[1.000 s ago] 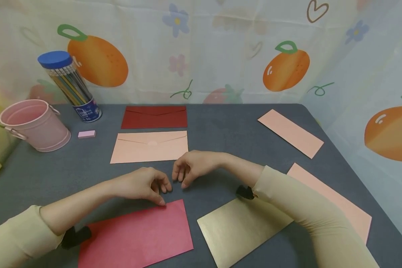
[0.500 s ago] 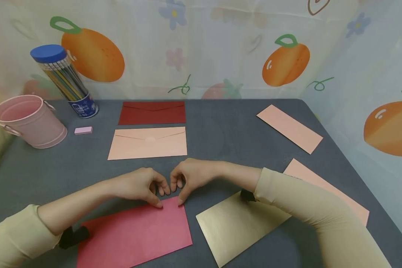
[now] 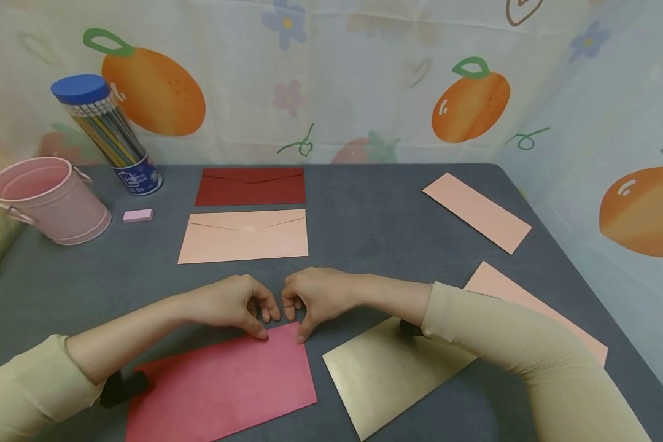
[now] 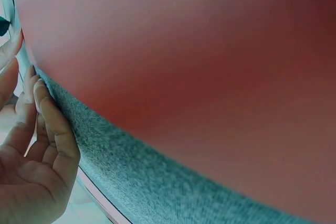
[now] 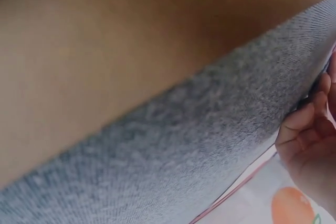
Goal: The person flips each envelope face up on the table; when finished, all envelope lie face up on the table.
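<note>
A rose-red envelope (image 3: 226,380) lies plain side up at the front of the table, slightly turned. My left hand (image 3: 229,304) is at its far edge, thumb on the paper and fingers curled just beyond the edge. Facing it, my right hand (image 3: 326,294) has its thumb at the envelope's far right corner, fingers bent toward the left fingertips. Beneath my right forearm lies a gold envelope (image 3: 387,380), partly covered. In the left wrist view, the rose-red envelope (image 4: 210,77) fills most of the picture, with the left hand (image 4: 42,166) along its edge.
Behind the hands lie a peach envelope (image 3: 243,239) and a dark red envelope (image 3: 251,187), flaps showing. Two pink envelopes are at right, one far (image 3: 477,212), one near (image 3: 530,301). At back left stand a pink bucket (image 3: 61,209), a pencil tub (image 3: 107,135) and an eraser (image 3: 138,215).
My right hand has come down and forward, bringing its thumb to the corner of the rose-red envelope. The left hand stays at the far edge. The head view has shifted slightly.
</note>
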